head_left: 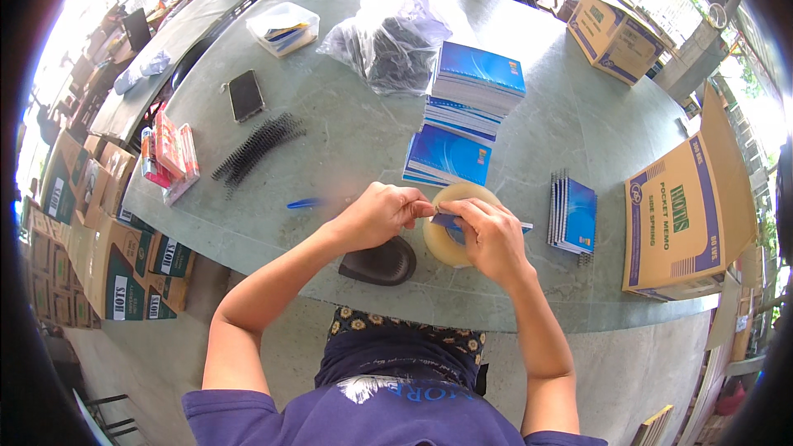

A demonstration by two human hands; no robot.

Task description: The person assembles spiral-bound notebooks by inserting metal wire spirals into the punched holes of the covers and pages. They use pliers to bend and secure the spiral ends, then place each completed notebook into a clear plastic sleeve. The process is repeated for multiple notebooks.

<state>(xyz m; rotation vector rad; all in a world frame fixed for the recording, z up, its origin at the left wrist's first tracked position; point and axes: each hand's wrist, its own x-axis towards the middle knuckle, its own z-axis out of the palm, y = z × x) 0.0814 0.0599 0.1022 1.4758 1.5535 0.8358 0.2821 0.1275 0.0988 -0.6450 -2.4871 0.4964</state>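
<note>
My left hand point(384, 213) is closed in a pinch; what its fingertips hold is too small to make out. They meet the fingertips of my right hand point(494, 235), which grips a small blue notebook point(447, 221) seen edge-on and mostly hidden by the fingers. Under both sits a wide yellowish roll point(444, 254), apparently clear tape. Beside it, below my left wrist, is a dark brown rounded pad point(378, 264). A blue pen-like tool point(304, 203) lies left of my left hand. Just beyond the hands are stacked blue notebooks point(450, 153).
Spiral-bound notebooks point(572, 213) lie at right, near an open carton point(686, 206). Another carton point(615, 37) stands far right. Black binding coils point(258, 149), a phone point(245, 96), red packets point(169, 153), a plastic tub point(283, 29) and a plastic bag point(388, 45) occupy the table's left and back.
</note>
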